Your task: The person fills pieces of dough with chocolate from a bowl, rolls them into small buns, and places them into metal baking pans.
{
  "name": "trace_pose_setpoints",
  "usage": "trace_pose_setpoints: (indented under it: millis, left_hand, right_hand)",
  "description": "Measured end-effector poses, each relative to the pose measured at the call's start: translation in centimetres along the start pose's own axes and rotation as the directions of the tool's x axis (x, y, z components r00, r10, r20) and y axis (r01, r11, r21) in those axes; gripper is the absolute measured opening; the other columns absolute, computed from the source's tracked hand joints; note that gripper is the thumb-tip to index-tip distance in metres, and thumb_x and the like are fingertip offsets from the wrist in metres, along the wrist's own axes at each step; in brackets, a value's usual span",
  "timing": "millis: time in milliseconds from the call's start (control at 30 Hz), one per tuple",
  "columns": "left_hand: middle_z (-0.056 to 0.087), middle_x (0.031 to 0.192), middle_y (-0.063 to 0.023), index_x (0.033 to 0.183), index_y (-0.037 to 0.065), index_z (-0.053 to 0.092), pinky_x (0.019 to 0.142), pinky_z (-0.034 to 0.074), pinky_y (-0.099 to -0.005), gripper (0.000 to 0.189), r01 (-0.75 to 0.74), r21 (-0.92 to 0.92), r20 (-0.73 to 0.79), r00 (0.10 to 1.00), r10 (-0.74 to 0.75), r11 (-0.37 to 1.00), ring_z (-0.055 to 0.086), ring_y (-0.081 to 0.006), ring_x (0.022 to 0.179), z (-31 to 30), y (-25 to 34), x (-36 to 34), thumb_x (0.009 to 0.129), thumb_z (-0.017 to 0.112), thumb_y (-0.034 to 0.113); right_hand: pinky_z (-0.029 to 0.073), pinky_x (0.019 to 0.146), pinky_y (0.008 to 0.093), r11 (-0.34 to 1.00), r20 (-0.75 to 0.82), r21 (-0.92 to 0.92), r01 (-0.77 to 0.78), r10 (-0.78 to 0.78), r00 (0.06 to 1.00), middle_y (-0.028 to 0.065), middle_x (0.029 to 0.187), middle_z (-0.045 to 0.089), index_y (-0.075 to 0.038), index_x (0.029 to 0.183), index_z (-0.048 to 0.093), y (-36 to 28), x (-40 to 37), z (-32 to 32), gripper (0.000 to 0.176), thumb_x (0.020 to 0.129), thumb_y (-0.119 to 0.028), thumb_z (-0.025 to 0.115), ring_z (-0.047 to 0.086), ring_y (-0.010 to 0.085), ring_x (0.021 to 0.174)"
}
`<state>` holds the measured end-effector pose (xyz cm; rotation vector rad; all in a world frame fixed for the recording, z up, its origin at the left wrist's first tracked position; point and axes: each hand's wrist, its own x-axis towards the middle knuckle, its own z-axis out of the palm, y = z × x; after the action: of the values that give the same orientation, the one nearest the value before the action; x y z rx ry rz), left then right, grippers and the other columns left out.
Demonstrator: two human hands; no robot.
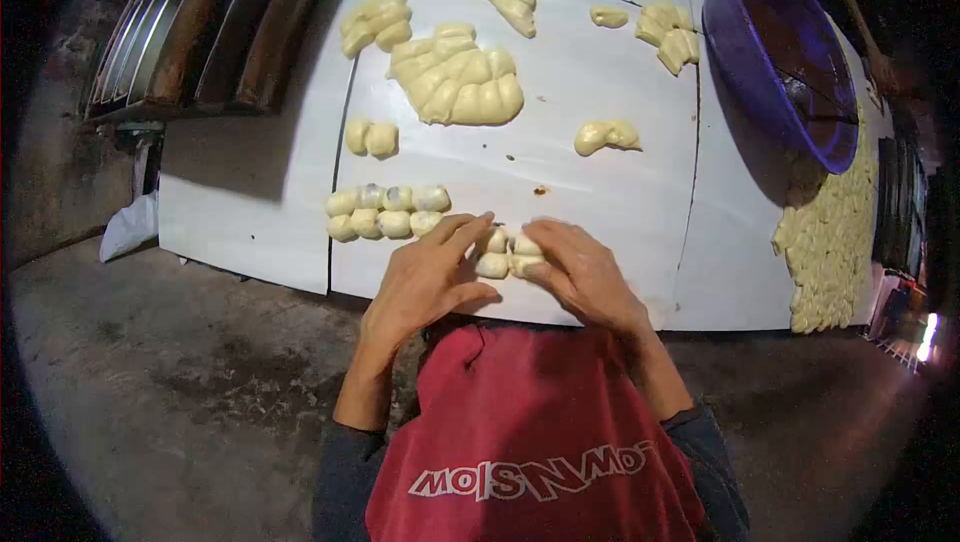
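Several small pale dough balls (492, 265) sit in a tight cluster near the table's front edge, between my two hands. My left hand (428, 274) is beside the cluster's left side, with fingers curved, thumb apart and nothing gripped. My right hand (583, 270) curls around the right side of the cluster, fingers above and thumb below, touching the balls. Left of my left hand lie two rows of dough balls (396, 198), some with dark filling showing through. Parts of the cluster are hidden by my fingers.
Farther back on the white table (590, 187) are a big mass of portioned dough (460, 82), a pair of pieces (372, 137) and a loose lump (606, 136). A purple basin (735, 72) stands right, near flat dough (828, 252). Stacked trays (215, 32) are at left.
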<state>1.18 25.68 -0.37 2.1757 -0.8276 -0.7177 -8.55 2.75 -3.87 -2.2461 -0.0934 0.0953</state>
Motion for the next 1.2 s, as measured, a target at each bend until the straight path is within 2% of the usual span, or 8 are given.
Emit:
trace_pose_setpoints:
  millis: [333, 433, 500, 567, 733, 833, 933, 1200]
  left_hand:
    - [0.061, 0.117, -0.0129, 0.133, 0.01, 0.055, 0.08, 0.053, -0.0396, 0.06, -0.009, -0.034, 0.003, 1.0, 0.009, 0.999, 0.065, -0.0314, 0.093, 2.1, -0.8, 0.5, 0.079, 0.078, 0.022]
    - [0.06, 0.127, -0.0135, 0.137, 0.009, 0.053, 0.083, 0.054, -0.0372, 0.069, 0.045, -0.066, 0.073, 0.996, -0.041, 0.997, 0.066, -0.0289, 0.098, 0.2, 0.0, 0.6, 0.076, 0.081, 0.028]
    - [0.063, 0.124, -0.0092, 0.133, 0.009, 0.057, 0.076, 0.055, -0.0369, 0.06, -0.049, 0.017, -0.09, 0.995, 0.051, 0.999, 0.068, -0.0251, 0.086, 0.0, 0.0, 1.4, 0.08, 0.078, 0.03]
    - [0.064, 0.121, -0.0107, 0.13, 0.008, 0.059, 0.076, 0.056, -0.037, 0.052, -0.027, 0.057, -0.16, 0.987, 0.036, 0.998, 0.068, -0.0271, 0.092, 0.0, 0.9, 3.3, 0.085, 0.074, 0.029]
    - [0.062, 0.125, -0.0139, 0.129, 0.007, 0.057, 0.085, 0.054, -0.041, 0.047, -0.261, 0.102, -0.253, 0.927, 0.279, 0.96, 0.064, -0.0337, 0.105, 2.7, 3.2, 12.8, 0.086, 0.071, 0.018]
    - [0.06, 0.126, -0.0141, 0.127, 0.007, 0.055, 0.088, 0.052, -0.044, 0.047, -0.342, 0.155, -0.272, 0.887, 0.372, 0.927, 0.061, -0.0341, 0.109, 5.0, 4.1, 17.2, 0.084, 0.071, 0.016]
    - [0.066, 0.103, -0.0124, 0.11, 0.006, 0.065, 0.08, 0.052, -0.0453, 0.026, -0.332, 0.118, -0.222, 0.91, 0.351, 0.936, 0.063, -0.0326, 0.097, 5.8, 4.9, 18.8, 0.086, 0.068, 0.016]
    - [0.067, 0.086, -0.0121, 0.096, 0.007, 0.072, 0.075, 0.051, -0.0457, 0.015, -0.341, 0.112, -0.161, 0.921, 0.356, 0.933, 0.064, -0.0331, 0.086, 6.3, 5.2, 19.8, 0.086, 0.068, 0.017]
  right_hand:
    - [0.052, 0.084, 0.0415, 0.995, 0.144, 0.083, -0.052, 0.04, 0.989, 0.0153, 0.116, 0.062, -0.002, 0.123, 0.057, -1.6, 0.6, -1.6, 0.048, 0.084, -0.024, 0.075, 0.064, 0.0329, 0.097]
    - [0.054, 0.079, 0.038, 0.965, -0.162, 0.19, -0.182, 0.213, 0.963, 0.0161, 0.112, 0.063, -0.002, 0.122, 0.058, 0.2, 0.7, -2.6, 0.044, 0.086, -0.02, 0.074, 0.066, 0.029, 0.09]
    - [0.054, 0.075, 0.0343, 0.958, -0.412, 0.159, -0.24, 0.285, 0.865, 0.016, 0.104, 0.065, -0.003, 0.12, 0.061, 2.0, 2.3, -4.3, 0.038, 0.086, -0.013, 0.071, 0.067, 0.0268, 0.083]
    - [0.049, 0.091, 0.0406, 0.954, -0.555, -0.047, -0.297, 0.223, 0.801, 0.0162, 0.117, 0.062, -0.003, 0.123, 0.061, 4.7, 3.8, -5.8, 0.041, 0.087, -0.021, 0.069, 0.062, 0.0323, 0.104]
    - [0.041, 0.102, 0.0449, 0.861, -0.326, -0.505, -0.06, -0.126, 0.937, 0.0181, 0.12, 0.06, -0.003, 0.122, 0.06, 8.4, 6.7, -8.1, 0.04, 0.088, -0.024, 0.067, 0.055, 0.0349, 0.114]
    - [0.046, 0.092, 0.044, 0.978, -0.289, -0.089, -0.186, 0.153, 0.945, 0.0167, 0.11, 0.064, -0.003, 0.115, 0.06, 8.4, 6.6, -9.1, 0.035, 0.087, -0.023, 0.067, 0.059, 0.0337, 0.102]
    - [0.047, 0.067, 0.0324, 0.876, -0.258, 0.346, -0.337, 0.434, 0.863, 0.008, 0.083, 0.063, -0.003, 0.108, 0.059, 8.8, 6.0, -8.8, 0.023, 0.089, -0.016, 0.063, 0.057, 0.0174, 0.073]
    - [0.045, 0.06, 0.026, 0.754, -0.199, 0.575, -0.316, 0.504, 0.841, 0.0025, 0.078, 0.062, 0.0, 0.095, 0.066, 10.0, 5.3, -8.9, 0.018, 0.088, -0.016, 0.066, 0.055, 0.0092, 0.068]
